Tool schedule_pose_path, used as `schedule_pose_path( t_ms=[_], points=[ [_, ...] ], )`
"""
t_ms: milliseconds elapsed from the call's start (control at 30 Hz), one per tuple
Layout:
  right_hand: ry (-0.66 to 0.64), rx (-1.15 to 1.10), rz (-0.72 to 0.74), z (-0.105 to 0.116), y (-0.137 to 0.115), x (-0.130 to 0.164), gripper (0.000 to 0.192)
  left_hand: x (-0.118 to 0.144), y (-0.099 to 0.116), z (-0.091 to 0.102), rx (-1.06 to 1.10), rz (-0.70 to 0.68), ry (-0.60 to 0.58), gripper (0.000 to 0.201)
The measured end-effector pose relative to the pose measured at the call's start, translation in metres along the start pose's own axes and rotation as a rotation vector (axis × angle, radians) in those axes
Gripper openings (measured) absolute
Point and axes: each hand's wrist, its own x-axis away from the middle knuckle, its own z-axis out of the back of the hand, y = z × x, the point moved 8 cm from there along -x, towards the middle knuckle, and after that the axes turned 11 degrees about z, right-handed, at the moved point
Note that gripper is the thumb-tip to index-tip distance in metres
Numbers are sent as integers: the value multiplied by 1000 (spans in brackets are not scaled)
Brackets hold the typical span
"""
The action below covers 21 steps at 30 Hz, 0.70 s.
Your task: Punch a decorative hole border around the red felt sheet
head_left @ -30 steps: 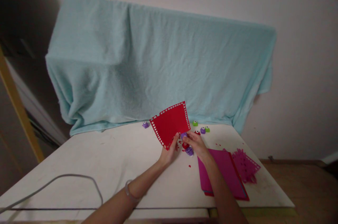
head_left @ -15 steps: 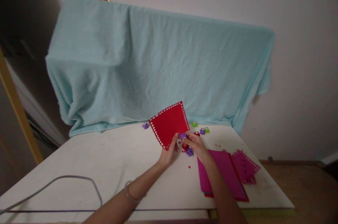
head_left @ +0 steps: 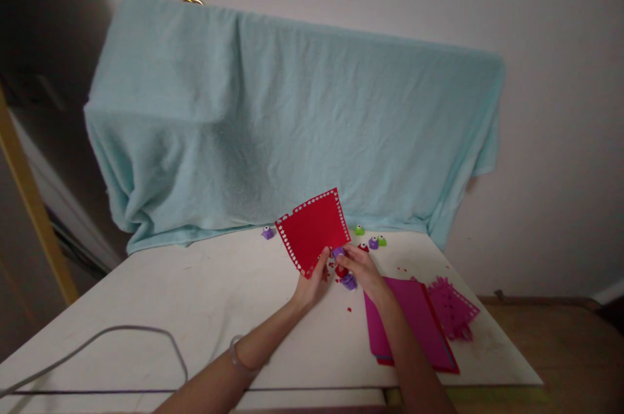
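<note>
In the head view, the red paper [head_left: 314, 232] is held tilted above the white table [head_left: 205, 290], its lower edge gripped by the left hand [head_left: 309, 287]. A purple punch [head_left: 338, 253] is clasped by the right hand [head_left: 365, 268] at that edge. Border punching is judged to be in hand; for the next move, a steady sheet and a firm squeeze seem called for. No container can be made out; red scraps [head_left: 349, 310] are strewn loose on the table.
</note>
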Motion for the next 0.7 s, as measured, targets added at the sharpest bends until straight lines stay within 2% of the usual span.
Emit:
schedule_pose_path(
  t_ms=[267, 700],
  points=[
    [3, 3, 12, -1, -2, -1, 30, 0, -3, -1, 6, 56, -10, 45],
    [7, 13, 15, 0, -2, -1, 30, 0, -2, 0, 1, 28, -10, 45]
  ],
)
